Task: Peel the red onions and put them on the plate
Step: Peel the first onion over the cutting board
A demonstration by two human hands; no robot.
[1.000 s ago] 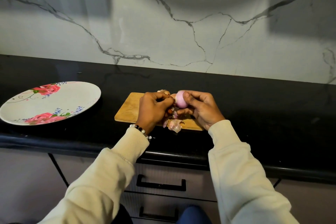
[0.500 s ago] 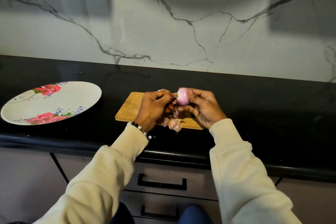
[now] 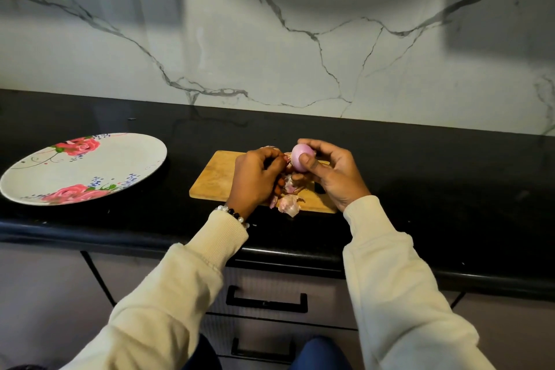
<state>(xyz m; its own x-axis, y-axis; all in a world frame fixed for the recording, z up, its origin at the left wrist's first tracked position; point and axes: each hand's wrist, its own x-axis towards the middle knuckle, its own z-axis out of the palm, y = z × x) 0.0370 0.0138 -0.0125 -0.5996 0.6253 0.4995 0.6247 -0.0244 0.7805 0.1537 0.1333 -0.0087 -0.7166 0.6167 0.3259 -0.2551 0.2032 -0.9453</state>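
The right hand grips a peeled onion above the cutting board; the left hand pinches its skin. A plate sits on the black counter.

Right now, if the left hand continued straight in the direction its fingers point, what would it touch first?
Most likely the red onion, held in the right hand. The left hand points rightward at it, pinching a strip of skin; depth is unclear.

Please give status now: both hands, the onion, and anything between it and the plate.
Right hand holds onion above board. Left hand pinches peel. Plate bare, left of board; path clear.
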